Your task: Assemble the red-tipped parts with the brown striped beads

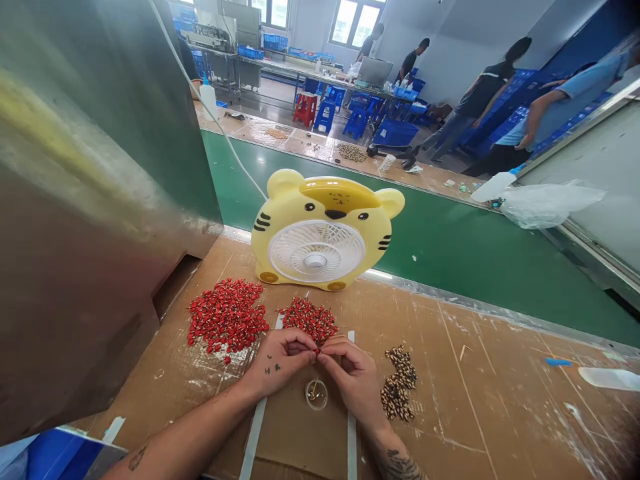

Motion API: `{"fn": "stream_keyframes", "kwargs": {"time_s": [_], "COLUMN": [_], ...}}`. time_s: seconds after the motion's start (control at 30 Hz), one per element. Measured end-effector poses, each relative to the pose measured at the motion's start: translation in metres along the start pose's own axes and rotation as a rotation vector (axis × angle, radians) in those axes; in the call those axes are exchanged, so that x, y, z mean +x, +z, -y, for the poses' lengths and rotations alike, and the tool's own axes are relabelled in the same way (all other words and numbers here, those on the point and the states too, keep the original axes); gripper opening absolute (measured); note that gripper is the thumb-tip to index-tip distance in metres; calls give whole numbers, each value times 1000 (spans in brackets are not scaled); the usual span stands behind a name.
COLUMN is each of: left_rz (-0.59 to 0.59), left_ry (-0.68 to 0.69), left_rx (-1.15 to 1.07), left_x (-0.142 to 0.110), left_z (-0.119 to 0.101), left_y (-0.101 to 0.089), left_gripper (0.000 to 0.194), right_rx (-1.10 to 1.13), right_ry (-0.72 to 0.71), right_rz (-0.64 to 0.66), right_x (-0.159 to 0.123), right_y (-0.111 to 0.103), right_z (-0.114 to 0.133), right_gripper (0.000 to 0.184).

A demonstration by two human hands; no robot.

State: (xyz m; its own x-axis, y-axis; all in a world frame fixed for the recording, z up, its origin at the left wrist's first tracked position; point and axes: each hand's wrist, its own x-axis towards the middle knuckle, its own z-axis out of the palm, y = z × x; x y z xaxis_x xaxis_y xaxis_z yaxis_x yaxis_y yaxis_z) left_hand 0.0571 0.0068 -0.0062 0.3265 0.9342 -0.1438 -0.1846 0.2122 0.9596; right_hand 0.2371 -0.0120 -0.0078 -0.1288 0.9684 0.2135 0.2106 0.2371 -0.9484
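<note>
My left hand (pixel 287 360) and my right hand (pixel 351 373) meet at the fingertips, both pinching one small red piece (pixel 317 351) between them. Much of that piece is hidden by the fingers. Just beyond my fingertips lies a pile of small red pieces (pixel 309 320) with pale and dark bits. A larger pile of the same red pieces (pixel 225 315) spreads to the left. Below my hands sits a small clear round dish (pixel 317 405) with a thin pale stick in it. Right of my right hand is a pile of small black-and-tan pieces (pixel 399 387).
A yellow animal-faced fan (pixel 323 233) stands behind the piles, its cord rising left. A large metal housing (pixel 95 200) blocks the left side. At right lie a white bottle (pixel 607 378) with a blue tip and, higher, a plastic bag (pixel 545 203). Several people are in the background.
</note>
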Motion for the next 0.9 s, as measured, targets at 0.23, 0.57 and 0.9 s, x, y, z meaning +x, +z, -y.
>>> {"fn": "stream_keyframes", "kwargs": {"time_s": [0.23, 0.57, 0.9], "left_rz": [0, -5, -50], "left_ry": [34, 74, 54], "left_rx": [63, 62, 137], "left_x": [1, 0, -1], "left_z": [0, 2, 7], "left_y": [0, -2, -2], "left_gripper": [5, 4, 6], "right_rx": [0, -41, -73], "right_ry": [-37, -43, 21], "right_rz": [-40, -13, 5], "right_x": [-1, 1, -2], "right_y": [2, 0, 2], "right_z": [0, 2, 2], "right_gripper": [7, 8, 12]}}
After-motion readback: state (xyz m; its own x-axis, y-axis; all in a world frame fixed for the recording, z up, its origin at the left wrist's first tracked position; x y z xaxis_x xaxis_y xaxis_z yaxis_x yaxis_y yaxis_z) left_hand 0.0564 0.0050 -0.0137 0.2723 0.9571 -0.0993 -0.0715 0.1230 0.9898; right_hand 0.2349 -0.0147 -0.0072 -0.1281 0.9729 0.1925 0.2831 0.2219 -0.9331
